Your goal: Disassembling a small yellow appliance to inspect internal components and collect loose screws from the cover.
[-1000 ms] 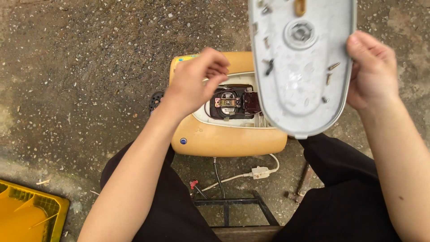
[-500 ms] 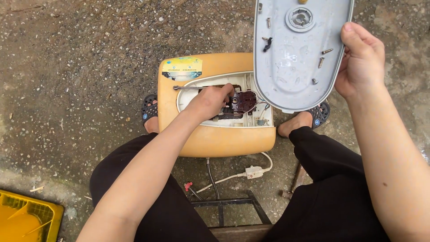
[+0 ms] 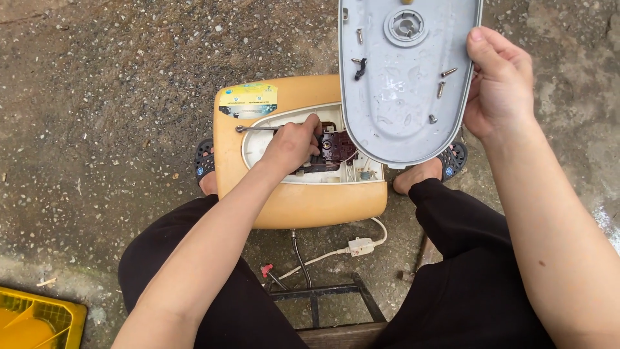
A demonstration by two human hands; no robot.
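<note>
Head view: right hand (image 3: 497,87) holds grey cover (image 3: 407,97) upright, long axis vertical.

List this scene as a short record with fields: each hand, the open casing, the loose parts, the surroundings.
left hand: left hand reaches into the open casing, fingers on the dark brown switch block
right hand: right hand holds the grey cover plate up by its edge
casing: orange casing lies on the ground between the feet
loose parts: screws rest on the cover plate
surroundings: white cable connector, yellow crate, gravelly ground
</note>
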